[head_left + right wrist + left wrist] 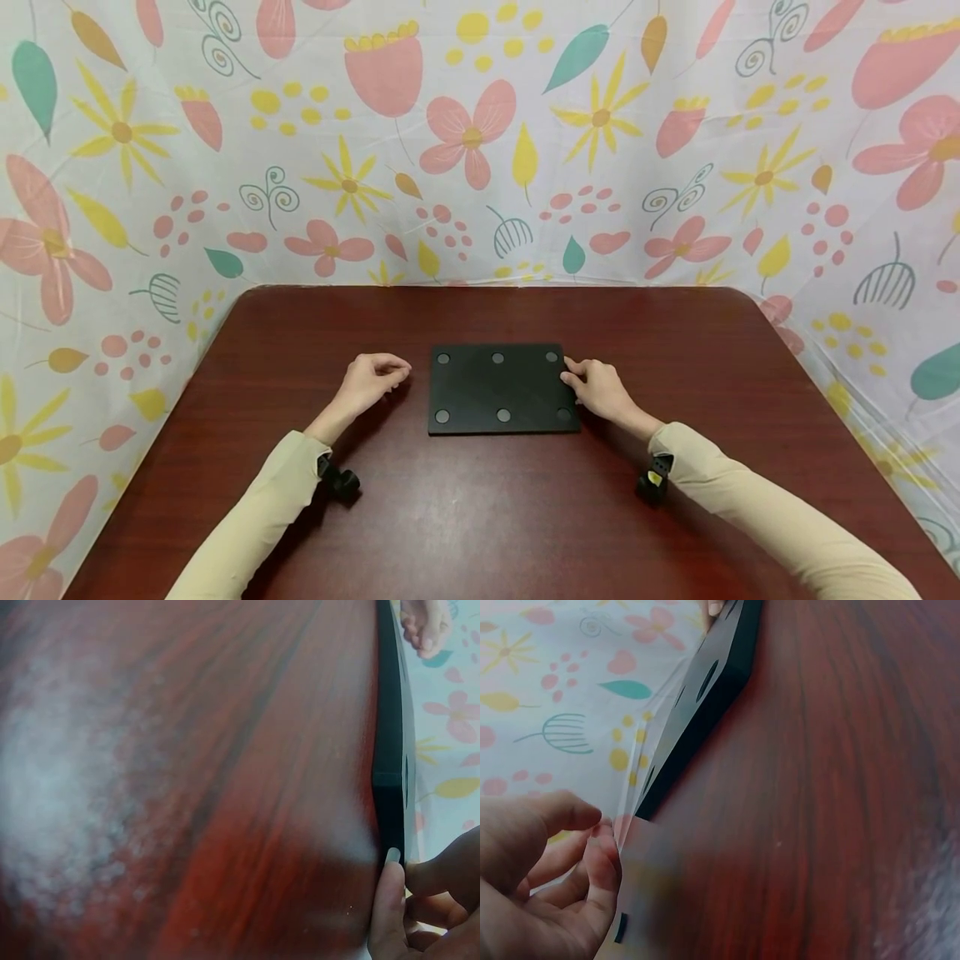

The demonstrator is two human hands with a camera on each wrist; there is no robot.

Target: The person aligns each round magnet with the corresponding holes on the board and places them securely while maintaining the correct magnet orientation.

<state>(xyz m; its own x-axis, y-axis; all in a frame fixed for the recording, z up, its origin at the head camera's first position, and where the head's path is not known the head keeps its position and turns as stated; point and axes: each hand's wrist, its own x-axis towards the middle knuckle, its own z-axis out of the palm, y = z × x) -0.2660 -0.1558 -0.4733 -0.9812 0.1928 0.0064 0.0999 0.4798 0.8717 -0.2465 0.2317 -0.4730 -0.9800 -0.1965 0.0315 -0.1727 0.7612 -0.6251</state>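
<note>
A flat black rectangular board (497, 388) lies on the table, with several grey round spots along its two long sides. At its right edge, my right hand (600, 390) grips the board between thumb and fingers. The right wrist view shows the thumb (390, 900) against the board's side (388, 799). Left of the board, and apart from it, is my left hand (367, 383), fingers loosely bent and the thumb close to the index fingertip. Nothing shows between them. A small dark strip (621, 928) appears beside that hand in the left wrist view; I cannot tell what it is.
The dark red-brown wooden table (495, 517) has a glossy, reflecting surface. A white curtain with flowers and leaves (465, 208) hangs behind and at both sides, meeting the table's far edge. A small black camera (341, 483) is strapped at each wrist.
</note>
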